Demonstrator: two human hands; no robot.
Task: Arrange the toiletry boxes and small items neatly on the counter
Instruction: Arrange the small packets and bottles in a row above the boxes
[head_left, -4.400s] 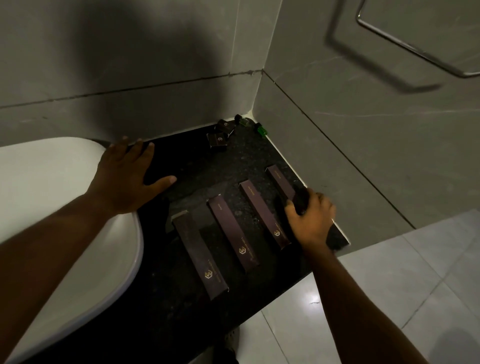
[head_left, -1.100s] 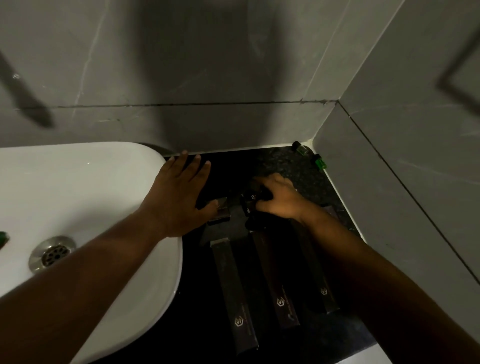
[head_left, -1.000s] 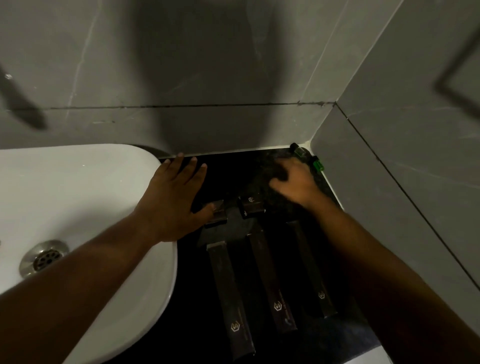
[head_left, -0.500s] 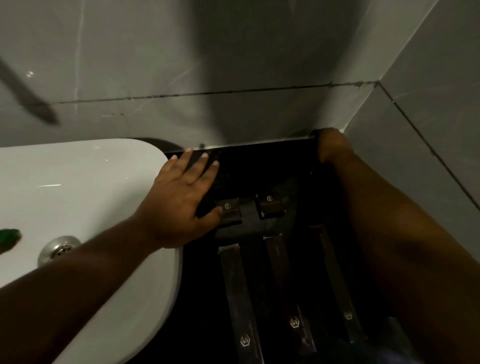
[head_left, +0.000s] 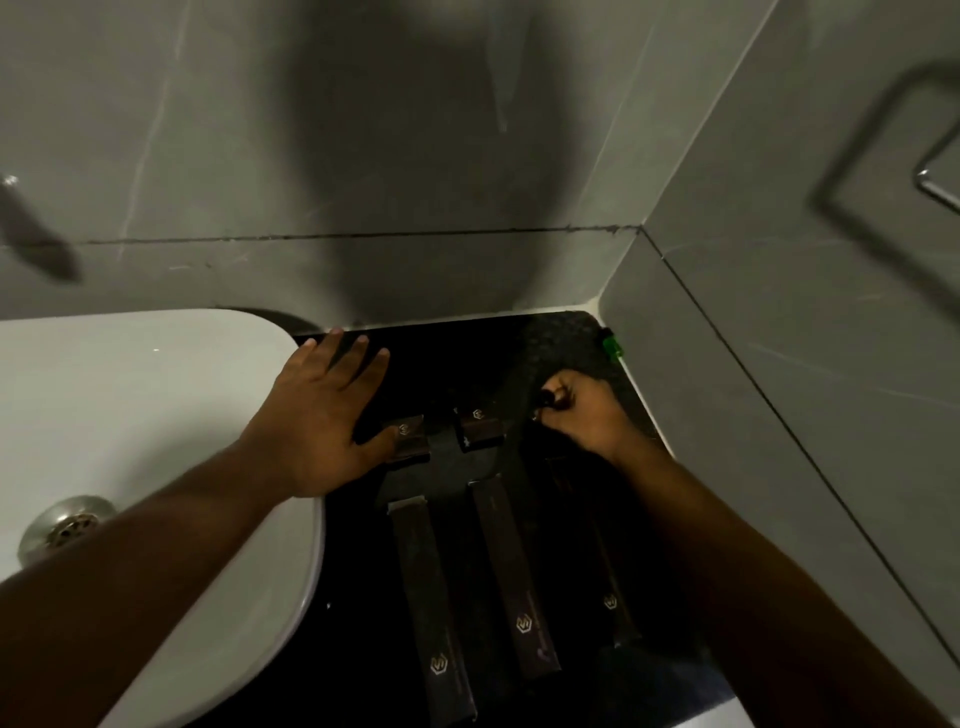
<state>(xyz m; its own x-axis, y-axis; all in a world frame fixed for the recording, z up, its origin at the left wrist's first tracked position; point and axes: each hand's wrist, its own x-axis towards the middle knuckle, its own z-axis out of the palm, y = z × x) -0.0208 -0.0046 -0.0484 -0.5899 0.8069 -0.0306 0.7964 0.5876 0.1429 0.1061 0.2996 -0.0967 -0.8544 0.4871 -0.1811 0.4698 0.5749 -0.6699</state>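
Note:
Three long dark toiletry boxes lie side by side on the black counter (head_left: 566, 343): the left box (head_left: 428, 592), the middle box (head_left: 511, 577), and the right box (head_left: 608, 597), partly under my right forearm. Two small square boxes sit just beyond them, one (head_left: 408, 439) touching my left thumb, the other (head_left: 478, 426) beside it. My left hand (head_left: 322, 421) lies flat, fingers spread, on the sink's corner. My right hand (head_left: 582, 415) is closed around a small dark bottle (head_left: 544, 399) right of the small boxes. A green-capped bottle (head_left: 612, 345) lies by the right wall.
A white sink (head_left: 130, 415) with a metal drain (head_left: 65, 522) fills the left. Grey tiled walls close the counter at the back and right. A metal towel rail (head_left: 935, 189) juts from the right wall. The counter's front edge meets pale floor at bottom right.
My right hand has come back from the far right corner toward the small boxes, now holding a small dark bottle. My left hand has stayed on the sink's corner.

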